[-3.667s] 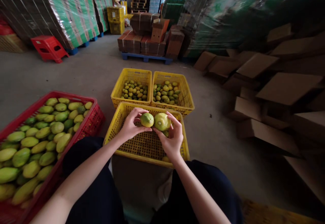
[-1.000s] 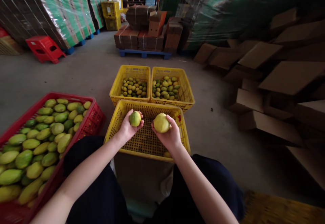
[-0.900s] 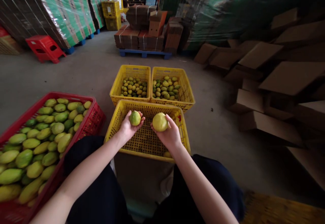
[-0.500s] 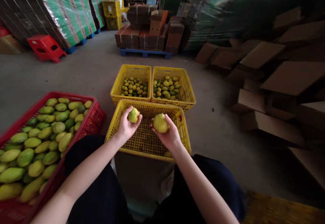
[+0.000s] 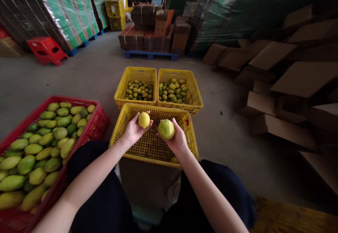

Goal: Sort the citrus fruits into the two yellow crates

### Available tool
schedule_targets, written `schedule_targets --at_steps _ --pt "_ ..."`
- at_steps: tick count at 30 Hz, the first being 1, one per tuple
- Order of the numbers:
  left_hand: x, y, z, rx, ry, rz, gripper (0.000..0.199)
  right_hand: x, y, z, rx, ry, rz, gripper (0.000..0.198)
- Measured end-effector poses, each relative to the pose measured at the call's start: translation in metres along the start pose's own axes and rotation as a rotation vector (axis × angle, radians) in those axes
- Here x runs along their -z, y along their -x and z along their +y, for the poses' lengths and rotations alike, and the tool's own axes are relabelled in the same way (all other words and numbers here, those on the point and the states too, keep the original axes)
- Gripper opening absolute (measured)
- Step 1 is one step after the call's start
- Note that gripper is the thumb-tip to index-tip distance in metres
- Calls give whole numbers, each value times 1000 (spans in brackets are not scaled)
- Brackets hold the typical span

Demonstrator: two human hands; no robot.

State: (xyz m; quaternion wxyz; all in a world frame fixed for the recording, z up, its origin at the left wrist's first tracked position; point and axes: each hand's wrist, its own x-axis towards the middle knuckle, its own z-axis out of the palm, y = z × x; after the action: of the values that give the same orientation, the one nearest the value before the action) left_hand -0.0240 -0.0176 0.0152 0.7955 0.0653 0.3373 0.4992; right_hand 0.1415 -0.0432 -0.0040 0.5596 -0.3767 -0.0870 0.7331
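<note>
My left hand [image 5: 134,131] holds a yellow lemon [image 5: 144,120], with the fingers curled behind it. In my right hand [image 5: 179,139] sits a larger, greener lemon [image 5: 166,129], the thumb along its side. Both hands are above the near yellow crate [image 5: 155,160], whose slotted floor shows beneath them. Part of another lemon [image 5: 174,160] is visible in that crate's near right corner, partly covered by my right wrist. To my left, a red crate [image 5: 99,120] is heaped with green and yellow lemons [image 5: 47,139].
Two yellow crates [image 5: 157,85] with smaller lemons stand just beyond the near one. Open cardboard boxes [image 5: 274,102] pile up on the right. Farther off are a red stool [image 5: 47,50] and a blue pallet [image 5: 150,55] stacked with flattened cartons.
Both lemons have turned in my hands: the left one now shows a yellower side, the right one a greener side. My left hand has shifted slightly right, its palm more open.
</note>
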Motion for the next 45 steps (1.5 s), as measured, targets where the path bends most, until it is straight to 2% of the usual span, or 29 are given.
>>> schedule_targets --at_steps 4,7,11,15,18,23,27,29,34,38,45 --pt "-1 1 -1 -1 -37 41 26 -2 3 -2 -131 -39 67 32" --pt "-3 5 -1 -40 -51 69 18 -5 7 -3 -113 -26 61 22" --pt "-3 5 -2 -25 -87 121 20 -5 7 -3 -78 -29 12 18" --pt "4 -3 -4 26 -139 105 28 3 -2 0 -66 -30 83 22" --pt "8 -9 -6 6 -159 105 30 8 -10 5 -98 -16 70 26" --pt "5 -6 -5 37 -49 132 35 2 -11 10 -95 -62 147 22" --pt "1 -2 -4 -17 -10 188 14 -8 -1 4 -87 -14 217 19" --pt "0 -2 -4 -40 -36 203 12 -11 2 1 -107 -11 227 19" --pt "4 -3 -3 73 -88 166 33 -10 1 2 -157 -55 299 20" --pt "8 -6 -6 63 -84 147 45 -9 -4 5 -112 -73 323 17" --pt "6 -7 -5 164 -38 202 34 -4 -4 7 -83 -66 316 17"
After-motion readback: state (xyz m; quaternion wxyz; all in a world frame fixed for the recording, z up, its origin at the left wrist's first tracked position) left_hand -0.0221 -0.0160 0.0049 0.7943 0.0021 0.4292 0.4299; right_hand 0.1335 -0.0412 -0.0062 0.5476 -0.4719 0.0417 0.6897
